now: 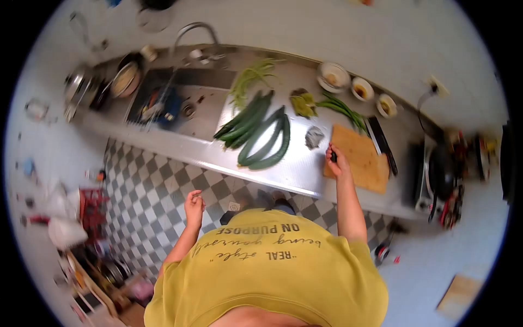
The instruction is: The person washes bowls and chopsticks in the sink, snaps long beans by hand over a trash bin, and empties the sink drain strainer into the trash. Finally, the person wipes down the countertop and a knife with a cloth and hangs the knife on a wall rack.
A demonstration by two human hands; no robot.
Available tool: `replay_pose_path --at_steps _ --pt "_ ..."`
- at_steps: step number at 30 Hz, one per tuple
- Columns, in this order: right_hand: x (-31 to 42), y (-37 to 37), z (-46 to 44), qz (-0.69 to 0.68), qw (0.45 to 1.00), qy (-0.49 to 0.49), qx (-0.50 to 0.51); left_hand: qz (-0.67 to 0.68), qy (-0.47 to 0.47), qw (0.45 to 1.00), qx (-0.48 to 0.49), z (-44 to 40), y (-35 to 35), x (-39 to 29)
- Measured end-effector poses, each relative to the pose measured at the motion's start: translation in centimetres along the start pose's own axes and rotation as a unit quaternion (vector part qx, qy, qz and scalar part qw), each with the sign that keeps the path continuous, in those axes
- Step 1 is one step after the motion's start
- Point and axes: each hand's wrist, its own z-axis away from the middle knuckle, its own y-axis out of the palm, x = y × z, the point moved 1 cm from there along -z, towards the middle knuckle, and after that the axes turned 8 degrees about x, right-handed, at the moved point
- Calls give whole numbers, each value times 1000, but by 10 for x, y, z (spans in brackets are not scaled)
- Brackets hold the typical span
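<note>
My right hand [339, 162] is closed round a small black object [333, 156] over the left edge of a wooden cutting board [360, 158]. My left hand [194, 207] hangs above the floor in front of the counter, fingers loosely bent and apart, holding nothing. Long green cucumbers or similar vegetables [264, 147] lie on the steel counter, left of a crumpled grey bag [314, 137]. A large knife [382, 143] rests along the board's right side. Green stalks [344, 110] and a yellow-green vegetable [303, 103] are behind the bag.
The sink [188, 111] with its faucet [197, 27] is at the left, pots [126, 79] beyond it. Three bowls [362, 89] stand along the wall. A stove [425, 182] with a black pan [442, 169] is at the right. Pale leafy stems [253, 76] lie beside the sink.
</note>
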Motion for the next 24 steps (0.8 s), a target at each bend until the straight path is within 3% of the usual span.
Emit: replay_pose_path --at_steps 3,6,8,12,14,19,24 --pt "-9 43 -20 59 994 81 41 24 -33 997 -71 31 15 26" --pt "-30 56 -51 7 983 163 85 56 -39 988 -136 66 27 55" --pt "-47 78 -61 67 975 204 57 72 -48 980 -181 96 33 63" --pt "-109 142 -57 182 923 293 169 65 -58 956 -280 165 18 118" --pt "-154 167 -46 225 895 334 192 78 -55 935 -343 206 6 166" --pt "-299 211 20 261 796 464 288 145 -139 822 -532 340 -4 281" --pt "-477 199 130 295 693 606 257 216 -151 732 -628 489 9 373"
